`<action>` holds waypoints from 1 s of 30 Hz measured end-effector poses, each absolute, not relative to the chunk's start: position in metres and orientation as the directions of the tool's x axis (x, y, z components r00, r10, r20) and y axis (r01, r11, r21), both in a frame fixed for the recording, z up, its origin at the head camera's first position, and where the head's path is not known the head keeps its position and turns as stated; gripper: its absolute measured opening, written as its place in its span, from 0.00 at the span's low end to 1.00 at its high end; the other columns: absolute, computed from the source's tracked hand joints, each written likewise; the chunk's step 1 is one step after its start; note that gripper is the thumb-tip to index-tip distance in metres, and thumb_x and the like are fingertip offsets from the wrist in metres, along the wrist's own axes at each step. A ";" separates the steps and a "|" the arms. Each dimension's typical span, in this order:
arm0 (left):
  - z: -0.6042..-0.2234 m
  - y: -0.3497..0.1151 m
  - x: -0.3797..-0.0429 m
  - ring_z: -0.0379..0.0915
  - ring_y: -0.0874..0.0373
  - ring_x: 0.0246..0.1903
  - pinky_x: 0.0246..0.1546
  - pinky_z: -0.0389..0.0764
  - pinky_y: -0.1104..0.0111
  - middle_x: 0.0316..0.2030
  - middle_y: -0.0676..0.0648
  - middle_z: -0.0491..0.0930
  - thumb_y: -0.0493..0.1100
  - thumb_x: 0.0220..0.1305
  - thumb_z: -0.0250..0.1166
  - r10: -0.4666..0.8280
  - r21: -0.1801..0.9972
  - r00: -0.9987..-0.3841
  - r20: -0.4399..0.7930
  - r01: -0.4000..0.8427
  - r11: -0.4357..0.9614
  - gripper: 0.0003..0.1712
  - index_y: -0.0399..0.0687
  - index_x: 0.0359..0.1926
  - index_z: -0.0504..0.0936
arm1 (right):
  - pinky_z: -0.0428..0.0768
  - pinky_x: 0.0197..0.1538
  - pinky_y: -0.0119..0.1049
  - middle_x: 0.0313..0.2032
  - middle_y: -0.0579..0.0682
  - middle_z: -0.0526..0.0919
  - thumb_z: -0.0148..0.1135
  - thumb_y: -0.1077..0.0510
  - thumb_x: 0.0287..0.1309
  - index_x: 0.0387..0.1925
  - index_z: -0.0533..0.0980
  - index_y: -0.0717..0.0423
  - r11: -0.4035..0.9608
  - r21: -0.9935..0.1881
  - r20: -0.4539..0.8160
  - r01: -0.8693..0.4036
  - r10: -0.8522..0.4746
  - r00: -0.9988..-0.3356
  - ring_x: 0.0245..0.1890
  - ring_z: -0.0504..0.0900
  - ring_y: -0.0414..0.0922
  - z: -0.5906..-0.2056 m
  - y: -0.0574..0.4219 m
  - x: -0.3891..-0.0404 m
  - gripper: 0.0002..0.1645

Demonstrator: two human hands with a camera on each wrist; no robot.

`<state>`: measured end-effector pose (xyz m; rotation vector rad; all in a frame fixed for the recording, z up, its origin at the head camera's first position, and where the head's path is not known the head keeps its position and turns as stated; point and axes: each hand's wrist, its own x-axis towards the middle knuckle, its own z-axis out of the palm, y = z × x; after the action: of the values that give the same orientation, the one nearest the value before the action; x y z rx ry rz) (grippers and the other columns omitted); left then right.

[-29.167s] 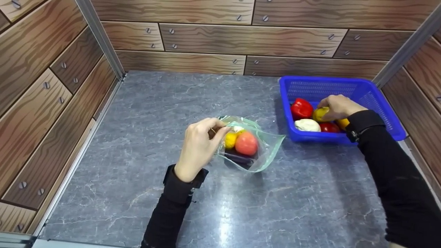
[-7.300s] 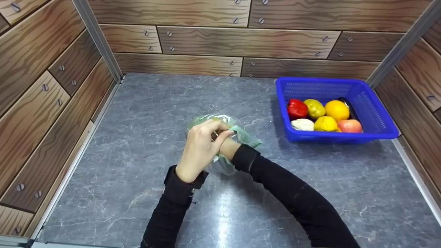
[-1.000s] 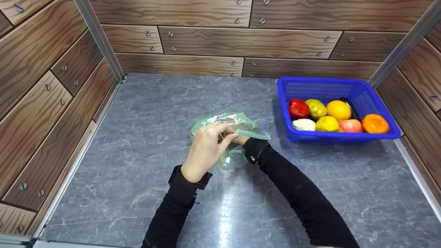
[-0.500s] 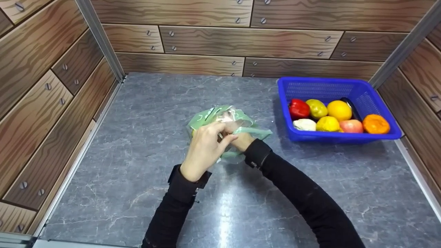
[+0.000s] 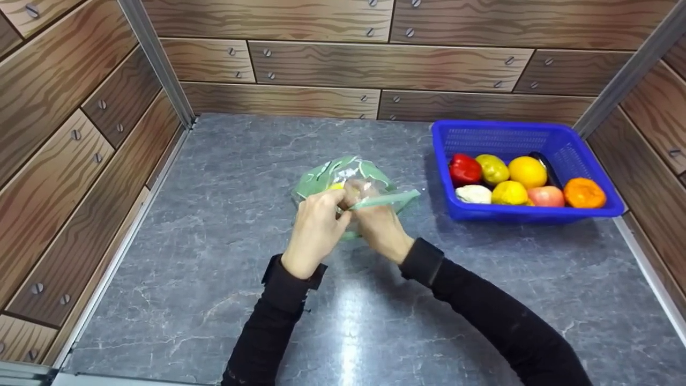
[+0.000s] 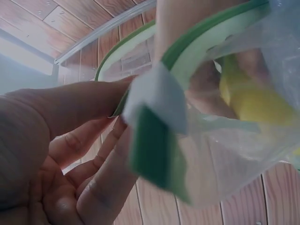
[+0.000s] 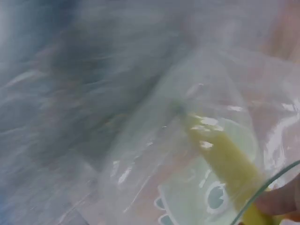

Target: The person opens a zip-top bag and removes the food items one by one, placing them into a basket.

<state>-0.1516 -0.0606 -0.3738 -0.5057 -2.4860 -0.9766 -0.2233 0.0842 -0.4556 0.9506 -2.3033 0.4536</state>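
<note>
My left hand [image 5: 315, 228] pinches the rim of a clear zip bag [image 5: 313, 181] with green trim, between thumb and fingers. The bag's white slider [image 6: 157, 96] sits close to those fingertips in the left wrist view. My right hand [image 5: 383, 230] reaches into the bag's mouth, its fingers partly hidden behind the plastic and the green zip strip. Through the film shows a long yellow banana [image 7: 225, 161] with a greenish tip; the right thumb [image 7: 281, 197] lies against it, and fingers show around it in the left wrist view.
A blue basket [image 5: 528, 212] stands at the back right with a red pepper [image 5: 465, 169], an orange [image 5: 528, 171], a mandarin [image 5: 584, 193], a peach [image 5: 546, 196] and other produce. Wood-patterned walls [image 5: 321, 64] enclose the grey table [image 5: 177, 257].
Since 7.3 s ago a mandarin has appeared in the basket's right corner. Over the last second my right hand has drawn back towards me, showing more of its back; my left hand keeps the rim.
</note>
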 end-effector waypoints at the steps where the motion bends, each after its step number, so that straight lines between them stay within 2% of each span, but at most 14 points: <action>1: -0.374 -0.061 -0.152 0.81 0.56 0.27 0.28 0.79 0.64 0.29 0.50 0.86 0.30 0.53 0.68 0.169 0.557 -0.848 0.502 0.466 0.687 0.07 0.46 0.29 0.84 | 0.84 0.43 0.42 0.49 0.58 0.81 0.60 0.75 0.44 0.51 0.73 0.54 0.679 -0.066 0.643 -0.731 -0.531 -0.552 0.46 0.81 0.53 -0.457 0.088 -0.220 0.29; 4: -0.375 -0.062 -0.155 0.82 0.56 0.28 0.28 0.80 0.64 0.30 0.49 0.87 0.32 0.54 0.69 0.147 0.557 -0.856 0.496 0.444 0.701 0.05 0.46 0.29 0.84 | 0.84 0.45 0.42 0.53 0.59 0.80 0.55 0.79 0.42 0.59 0.72 0.55 0.665 0.015 0.679 -0.746 -0.555 -0.481 0.46 0.82 0.53 -0.462 0.101 -0.210 0.39; 6: -0.376 -0.063 -0.156 0.82 0.56 0.27 0.28 0.81 0.65 0.30 0.48 0.87 0.33 0.55 0.69 0.126 0.548 -0.860 0.495 0.421 0.723 0.04 0.45 0.29 0.84 | 0.84 0.45 0.42 0.53 0.62 0.80 0.54 0.79 0.45 0.61 0.72 0.60 0.652 0.066 0.724 -0.756 -0.552 -0.413 0.45 0.82 0.54 -0.463 0.109 -0.205 0.37; 7: -0.377 -0.063 -0.156 0.82 0.56 0.27 0.28 0.82 0.66 0.30 0.47 0.87 0.33 0.55 0.70 0.111 0.546 -0.861 0.496 0.408 0.731 0.03 0.45 0.29 0.84 | 0.83 0.50 0.43 0.52 0.62 0.79 0.53 0.79 0.47 0.60 0.73 0.62 0.642 0.084 0.742 -0.762 -0.551 -0.382 0.47 0.81 0.55 -0.463 0.112 -0.202 0.35; 10: -0.378 -0.066 -0.157 0.82 0.55 0.27 0.29 0.82 0.65 0.29 0.47 0.87 0.33 0.56 0.70 0.057 0.551 -0.871 0.488 0.358 0.754 0.03 0.44 0.29 0.83 | 0.82 0.54 0.42 0.50 0.63 0.79 0.52 0.78 0.50 0.58 0.74 0.65 0.613 0.121 0.772 -0.780 -0.552 -0.314 0.48 0.80 0.55 -0.458 0.124 -0.194 0.31; 15: -0.380 -0.068 -0.160 0.81 0.53 0.27 0.31 0.82 0.61 0.28 0.47 0.86 0.33 0.58 0.67 0.021 0.560 -0.891 0.454 0.304 0.771 0.03 0.45 0.31 0.84 | 0.77 0.61 0.44 0.53 0.66 0.79 0.50 0.78 0.50 0.57 0.75 0.68 0.547 0.077 0.799 -0.833 -0.534 -0.276 0.55 0.79 0.57 -0.441 0.147 -0.176 0.29; 17: -0.381 -0.068 -0.162 0.82 0.53 0.27 0.32 0.82 0.60 0.29 0.46 0.86 0.33 0.59 0.66 0.021 0.563 -0.895 0.446 0.298 0.771 0.03 0.45 0.31 0.84 | 0.77 0.62 0.43 0.53 0.67 0.79 0.51 0.79 0.48 0.56 0.75 0.69 0.534 0.032 0.818 -0.845 -0.499 -0.285 0.54 0.79 0.58 -0.432 0.158 -0.169 0.30; 20: -0.383 -0.069 -0.163 0.83 0.51 0.28 0.33 0.83 0.58 0.29 0.46 0.87 0.33 0.58 0.67 0.009 0.562 -0.900 0.436 0.280 0.778 0.02 0.44 0.31 0.84 | 0.75 0.64 0.37 0.51 0.68 0.80 0.54 0.81 0.45 0.54 0.76 0.69 0.533 -0.067 0.845 -0.843 -0.419 -0.332 0.51 0.80 0.60 -0.415 0.176 -0.159 0.30; 24: -0.385 -0.069 -0.164 0.83 0.50 0.29 0.34 0.83 0.56 0.28 0.47 0.87 0.33 0.57 0.68 -0.012 0.554 -0.903 0.429 0.253 0.793 0.03 0.44 0.30 0.84 | 0.72 0.64 0.26 0.50 0.67 0.80 0.59 0.84 0.41 0.54 0.77 0.67 0.550 -0.224 0.836 -0.805 -0.315 -0.448 0.49 0.80 0.60 -0.387 0.204 -0.154 0.34; 30: -0.384 -0.068 -0.163 0.83 0.51 0.28 0.33 0.83 0.57 0.27 0.47 0.87 0.33 0.57 0.68 0.006 0.550 -0.901 0.435 0.271 0.790 0.03 0.45 0.30 0.83 | 0.69 0.64 0.21 0.50 0.66 0.81 0.65 0.83 0.42 0.54 0.78 0.65 0.606 -0.403 0.772 -0.686 -0.178 -0.610 0.51 0.78 0.57 -0.348 0.251 -0.168 0.33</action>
<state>-0.1627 -0.0675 -0.3841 -0.2082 -2.5647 -0.8770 -0.1677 0.2507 -0.3485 0.6782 -2.1260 0.9248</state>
